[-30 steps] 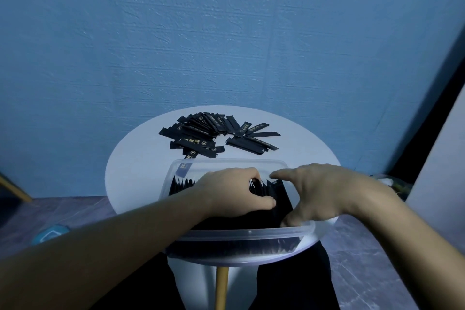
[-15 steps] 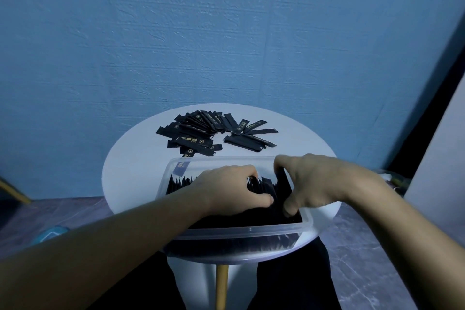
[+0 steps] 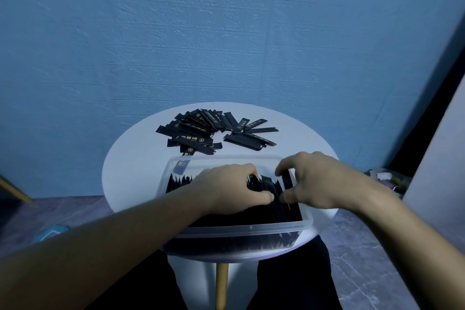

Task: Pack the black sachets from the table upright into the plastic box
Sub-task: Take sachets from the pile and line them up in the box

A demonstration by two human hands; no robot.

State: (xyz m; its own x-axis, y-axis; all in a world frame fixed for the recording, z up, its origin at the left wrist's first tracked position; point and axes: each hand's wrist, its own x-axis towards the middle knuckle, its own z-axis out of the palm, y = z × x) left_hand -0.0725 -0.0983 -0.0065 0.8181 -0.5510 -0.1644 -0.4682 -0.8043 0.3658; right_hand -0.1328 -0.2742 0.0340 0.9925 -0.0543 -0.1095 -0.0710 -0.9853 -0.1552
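Head view: inside the plastic box (image 3: 249,230), left hand (image 3: 226,189) grips packed sachets (image 3: 181,182) aside so the sachet (image 3: 287,181) pinched by right hand (image 3: 319,181) slots upright.

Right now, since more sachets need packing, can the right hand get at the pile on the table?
Probably yes: the pile lies just beyond the box, with nothing between. But the right hand pinches a sachet now.

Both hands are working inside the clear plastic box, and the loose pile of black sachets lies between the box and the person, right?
Not quite. The head view shows the loose pile on the table beyond the plastic box, toward the blue wall, not on the person's side. The left hand and right hand are indeed inside the box, each gripping packed sachets.
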